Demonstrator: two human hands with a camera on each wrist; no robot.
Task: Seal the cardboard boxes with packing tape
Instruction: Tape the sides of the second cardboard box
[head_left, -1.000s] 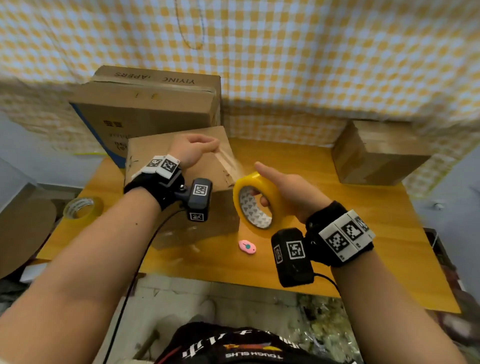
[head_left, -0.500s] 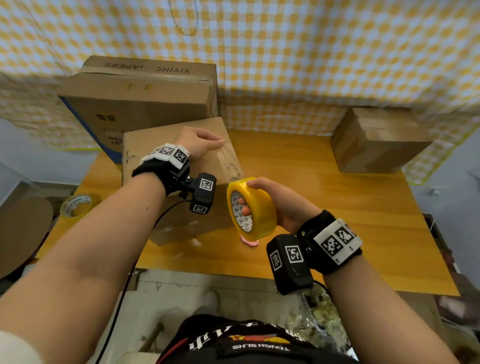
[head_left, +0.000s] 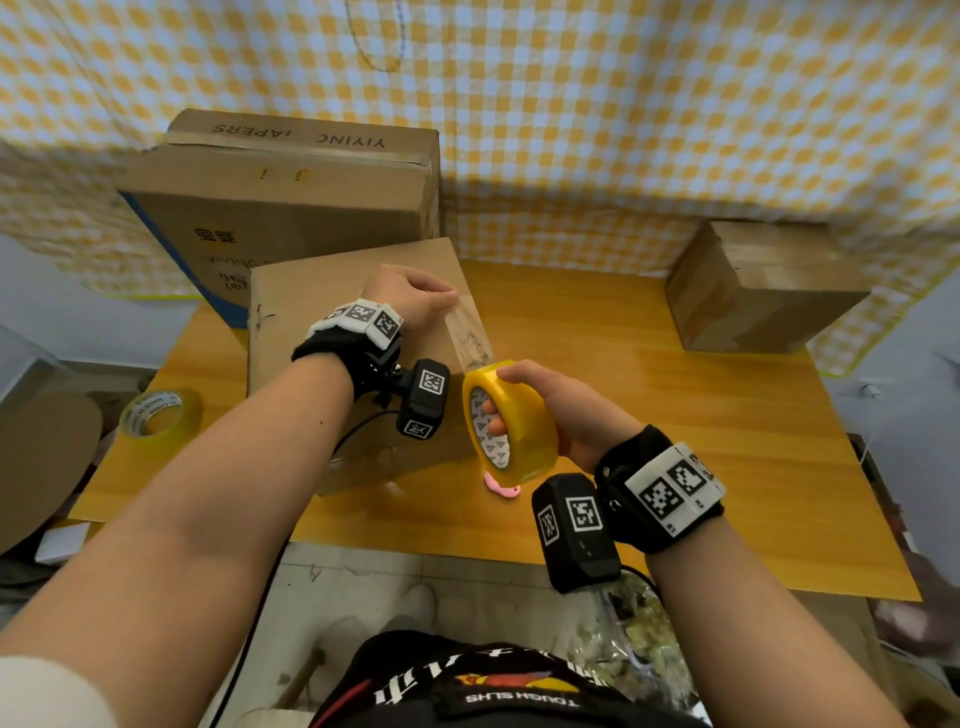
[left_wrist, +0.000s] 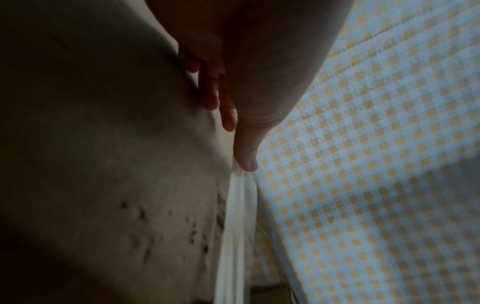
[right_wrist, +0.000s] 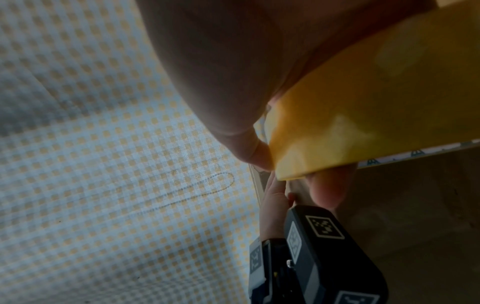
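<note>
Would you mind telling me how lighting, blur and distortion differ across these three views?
Head view: bright, sharp at the tape roll, with wide-angle bowing of the table edges. Left wrist view: dim and soft, the box in shadow. Right wrist view: hand and roll close and blurred, checked cloth hazy.

A yellow tape roll (head_left: 511, 418) with a white, triangle-printed core is shown against a brown cardboard box (head_left: 332, 332). An orange-toned wooden table (head_left: 701, 415), a yellow-and-white checked cloth (head_left: 623, 104) and a small pink object (head_left: 498, 487) are seen.
</note>
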